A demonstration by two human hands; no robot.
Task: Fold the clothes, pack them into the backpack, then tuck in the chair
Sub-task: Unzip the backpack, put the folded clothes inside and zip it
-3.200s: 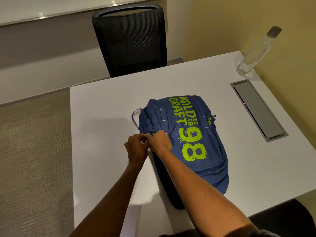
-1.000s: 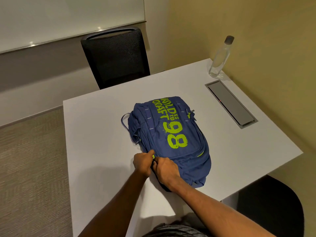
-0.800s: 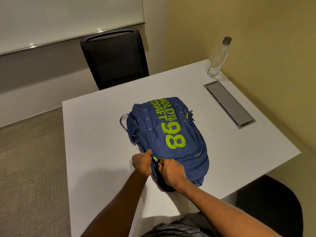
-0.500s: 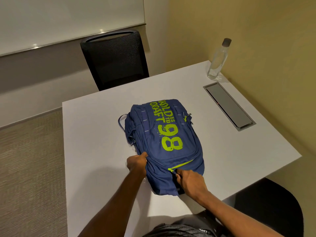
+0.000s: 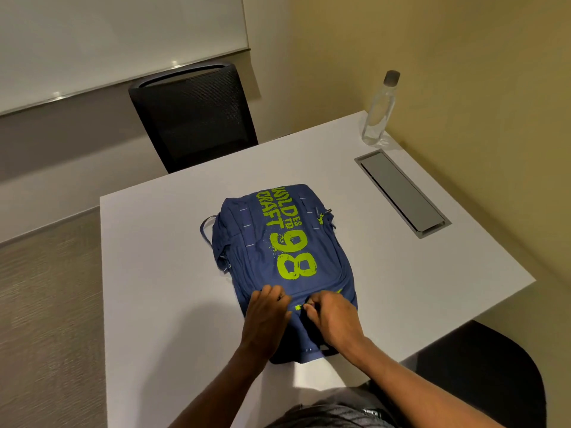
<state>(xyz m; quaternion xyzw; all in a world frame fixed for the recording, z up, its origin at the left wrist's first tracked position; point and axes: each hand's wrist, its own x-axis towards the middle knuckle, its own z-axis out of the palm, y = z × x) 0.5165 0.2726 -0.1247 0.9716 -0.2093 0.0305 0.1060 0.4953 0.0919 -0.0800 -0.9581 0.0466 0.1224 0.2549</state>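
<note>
Now zipping the lime-printed navy fabric backpack [image 5: 287, 242] shut, left hand [image 5: 268, 310] gripping fabric, fingers of right hand [image 5: 332, 318] seemingly clamped on the lime zip [image 5: 298, 307], next needing a steady pull.

Backpack [image 5: 287, 257] lying in the middle of the bench [image 5: 154, 273], chair [image 5: 194, 118] standing behind the far edge.
The left hand [image 5: 267, 313] and right hand [image 5: 332, 316] are gripping the backpack's near end side by side. A bottle [image 5: 378, 118] is standing at the far right corner, a hatch [image 5: 401, 193] lying just before it. A second chair [image 5: 482, 375] is sitting off the near right corner.
</note>
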